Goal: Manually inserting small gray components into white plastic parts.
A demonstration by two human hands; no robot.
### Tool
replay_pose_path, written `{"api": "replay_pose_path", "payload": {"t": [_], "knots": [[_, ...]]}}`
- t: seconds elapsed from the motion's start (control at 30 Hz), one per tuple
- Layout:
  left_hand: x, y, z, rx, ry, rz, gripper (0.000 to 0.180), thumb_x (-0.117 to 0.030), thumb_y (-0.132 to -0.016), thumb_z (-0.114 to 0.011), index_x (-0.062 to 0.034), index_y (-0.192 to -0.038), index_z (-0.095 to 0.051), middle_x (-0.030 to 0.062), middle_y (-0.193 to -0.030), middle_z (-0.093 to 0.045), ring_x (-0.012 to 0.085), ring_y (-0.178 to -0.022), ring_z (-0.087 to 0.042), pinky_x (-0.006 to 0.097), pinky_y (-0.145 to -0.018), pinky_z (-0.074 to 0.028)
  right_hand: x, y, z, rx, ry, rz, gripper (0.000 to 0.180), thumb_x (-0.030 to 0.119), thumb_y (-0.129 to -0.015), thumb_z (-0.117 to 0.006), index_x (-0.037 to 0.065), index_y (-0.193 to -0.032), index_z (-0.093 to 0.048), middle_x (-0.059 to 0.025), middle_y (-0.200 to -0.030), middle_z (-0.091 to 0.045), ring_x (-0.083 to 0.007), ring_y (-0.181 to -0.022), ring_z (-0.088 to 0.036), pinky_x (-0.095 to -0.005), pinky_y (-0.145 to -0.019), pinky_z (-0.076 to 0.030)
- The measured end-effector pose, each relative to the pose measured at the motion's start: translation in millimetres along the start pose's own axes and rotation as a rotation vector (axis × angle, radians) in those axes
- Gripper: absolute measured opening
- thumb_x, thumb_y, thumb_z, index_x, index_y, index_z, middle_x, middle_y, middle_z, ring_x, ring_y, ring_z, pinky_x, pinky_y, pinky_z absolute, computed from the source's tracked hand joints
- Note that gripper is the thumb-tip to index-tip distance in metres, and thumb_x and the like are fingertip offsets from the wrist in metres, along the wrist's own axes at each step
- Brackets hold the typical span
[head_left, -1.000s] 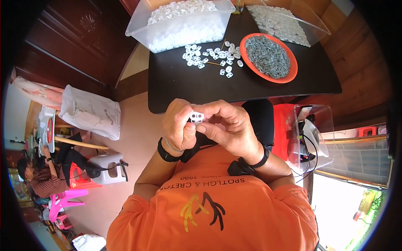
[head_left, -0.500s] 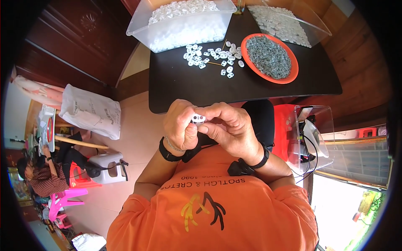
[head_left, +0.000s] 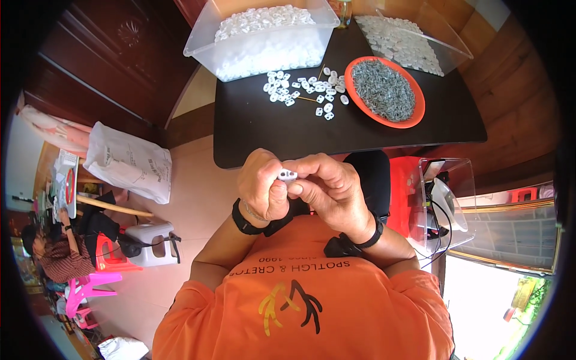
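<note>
Just off the table's near edge, both hands meet around a small white oval plastic piece with two dark holes. My left hand is closed, its curled fingers and thumb against the piece's left end. From the other side, the thumb and forefinger of my right hand pinch it. Whether anything else is hidden inside the left fist cannot be seen. Farther off on the dark table lie many similar loose white pieces, with a thin gold-coloured stick among them.
Behind the loose pieces stands a clear bin heaped with white pieces; another clear bin is at the far right. An orange bowl holds many small grey metal parts. A person sits at another table on the left, near a grey stool.
The white piece has turned slightly between my fingers, looking flatter now. Both hands keep hold of it. The whole view has shifted a little.
</note>
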State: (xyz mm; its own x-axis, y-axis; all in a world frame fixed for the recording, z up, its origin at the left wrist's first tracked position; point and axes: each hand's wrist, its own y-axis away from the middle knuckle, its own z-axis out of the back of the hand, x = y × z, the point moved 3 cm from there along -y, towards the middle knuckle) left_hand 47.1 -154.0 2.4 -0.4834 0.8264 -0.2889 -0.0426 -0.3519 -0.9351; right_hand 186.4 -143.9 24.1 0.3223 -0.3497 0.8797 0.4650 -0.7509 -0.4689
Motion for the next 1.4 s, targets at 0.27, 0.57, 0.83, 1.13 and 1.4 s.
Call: {"api": "replay_pose_path", "payload": {"t": [0.27, 0.57, 0.83, 1.13, 1.4], "knots": [[6.3, 3.9, -9.3, -0.080, 0.042, 0.117, 0.026, -0.022, -0.093, -0.044, 0.0024, -0.088, -0.051, 0.0113, -0.061, -0.048, 0.0232, -0.048, -0.045, 0.035, -0.045, -0.036, 0.8, -5.4, -0.3, -0.088, 0.047, 0.013, 0.017, 0.002, -0.090, -0.060, 0.001, -0.106, -0.061, -0.0029, -0.087, -0.065, -0.0018, -0.059, -0.054, -0.0153, -0.045, -0.040], [6.0, 7.4, -17.5, -0.003, 0.057, 0.243, 0.034, -0.029, -0.099, -0.038, 0.0037, -0.096, -0.048, 0.0119, -0.073, -0.053, 0.0160, -0.059, -0.048, 0.028, -0.052, -0.039, -9.1, -3.3, 3.1, -0.165, 0.013, -0.008, 0.019, -0.001, -0.090, -0.057, -0.001, -0.109, -0.059, -0.0041, -0.091, -0.065, -0.0056, -0.069, -0.059, -0.0160, -0.050, -0.045], [10.8, 16.1, -12.3, 0.029, 0.229, 0.278, 0.033, -0.028, -0.099, -0.038, 0.0020, -0.109, -0.046, 0.0146, -0.088, -0.057, 0.0152, -0.069, -0.051, 0.028, -0.061, -0.043, -7.8, -3.8, 6.2, -0.095, -0.059, 0.037, 0.026, -0.003, -0.090, -0.057, 0.000, -0.116, -0.057, -0.0058, -0.091, -0.065, -0.0046, -0.067, -0.058, -0.0153, -0.047, -0.043], [11.9, 21.3, -14.1, 0.015, 0.331, 0.427, 0.031, -0.027, -0.099, -0.039, 0.0019, -0.108, -0.046, 0.0118, -0.088, -0.056, 0.0100, -0.065, -0.045, 0.024, -0.057, -0.039, -6.9, -4.5, 8.2, -0.085, -0.116, -0.087, 0.026, -0.002, -0.091, -0.054, 0.001, -0.117, -0.058, -0.0053, -0.087, -0.065, -0.0015, -0.055, -0.052, -0.0144, -0.041, -0.038], [9.8, 24.9, -13.1, 0.000, 0.288, 0.532, 0.018, -0.012, -0.091, -0.043, 0.0033, -0.094, -0.053, 0.0114, -0.075, -0.054, 0.0202, -0.061, -0.051, 0.033, -0.054, -0.041, -4.3, -1.1, 5.4, -0.148, -0.160, -0.197, 0.019, 0.003, -0.093, -0.053, 0.003, -0.110, -0.060, -0.0025, -0.083, -0.064, -0.0021, -0.051, -0.052, -0.0157, -0.038, -0.039]]}}
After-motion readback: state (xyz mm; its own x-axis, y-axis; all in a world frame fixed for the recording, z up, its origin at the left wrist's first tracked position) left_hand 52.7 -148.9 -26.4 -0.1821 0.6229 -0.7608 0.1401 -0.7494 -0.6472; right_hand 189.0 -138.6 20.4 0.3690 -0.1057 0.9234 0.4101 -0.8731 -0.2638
